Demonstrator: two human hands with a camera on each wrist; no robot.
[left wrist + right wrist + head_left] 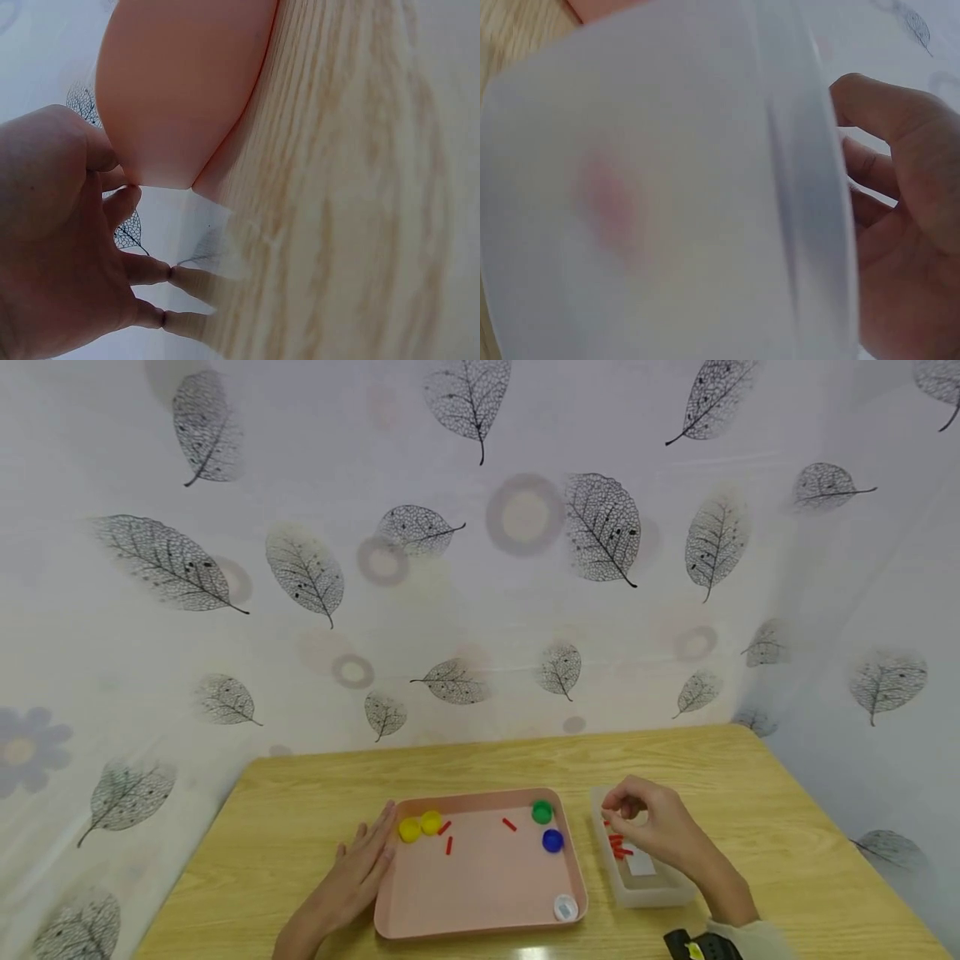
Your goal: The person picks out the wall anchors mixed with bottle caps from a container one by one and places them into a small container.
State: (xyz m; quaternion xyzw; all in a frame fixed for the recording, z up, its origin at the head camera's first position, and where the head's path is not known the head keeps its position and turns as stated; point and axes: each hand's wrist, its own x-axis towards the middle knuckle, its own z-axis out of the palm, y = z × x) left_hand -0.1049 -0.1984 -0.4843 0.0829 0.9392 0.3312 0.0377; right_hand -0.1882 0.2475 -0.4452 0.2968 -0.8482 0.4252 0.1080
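My left hand (356, 877) lies along the left wall of a pink tray (480, 893), its fingers straight against the rim. In the left wrist view, fingertips touch the tray's outer side and the tabletop. Over a translucent white box (660, 897), my right hand (656, 822) has thumb and forefinger brought together, pinching a small red stick (606, 822) at the fingertips. Below the hand, several red sticks (618, 847) lie in the box beside a white card-like piece (641, 862). The box wall hides the fingertips in the right wrist view.
Inside the tray are two yellow caps (409, 830), a green cap (542, 812), a blue cap (552, 841), a white round piece (566, 907) and three red sticks (509, 824). The wooden table (315, 785) ends at a leaf-patterned curtain (480, 610).
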